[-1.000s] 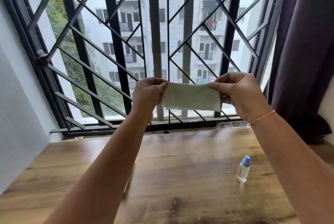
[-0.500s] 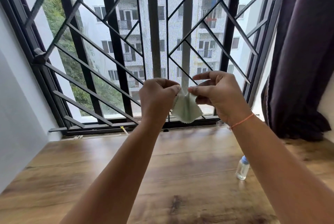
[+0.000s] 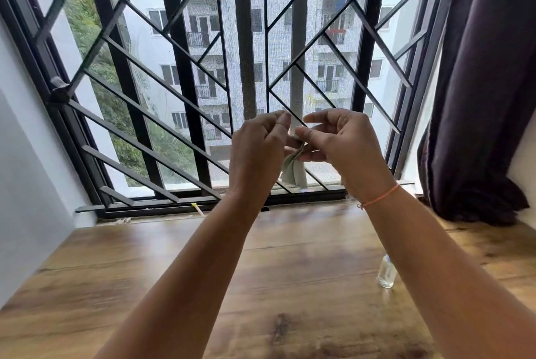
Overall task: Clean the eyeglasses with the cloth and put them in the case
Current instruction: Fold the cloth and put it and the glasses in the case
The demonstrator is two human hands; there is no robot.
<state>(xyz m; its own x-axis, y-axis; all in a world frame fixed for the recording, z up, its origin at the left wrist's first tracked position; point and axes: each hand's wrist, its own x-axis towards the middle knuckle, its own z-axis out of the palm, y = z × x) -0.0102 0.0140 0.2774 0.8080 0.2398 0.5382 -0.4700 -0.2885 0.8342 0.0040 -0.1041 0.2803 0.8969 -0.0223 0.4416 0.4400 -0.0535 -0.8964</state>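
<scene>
A pale green cleaning cloth (image 3: 293,171) hangs folded between my two hands, held up in front of the window. My left hand (image 3: 258,153) and my right hand (image 3: 339,142) are close together, fingertips pinching the cloth's upper part. Most of the cloth is hidden behind the fingers. Neither eyeglasses nor a case are in view.
A small clear spray bottle (image 3: 387,271) stands on the wooden table (image 3: 145,286), half hidden behind my right forearm. A black window grille (image 3: 185,83) runs along the table's far edge. A dark curtain (image 3: 487,97) hangs at the right.
The cloth was stretched flat between my hands; the hands have since come together and the cloth is folded, hanging narrow between them.
</scene>
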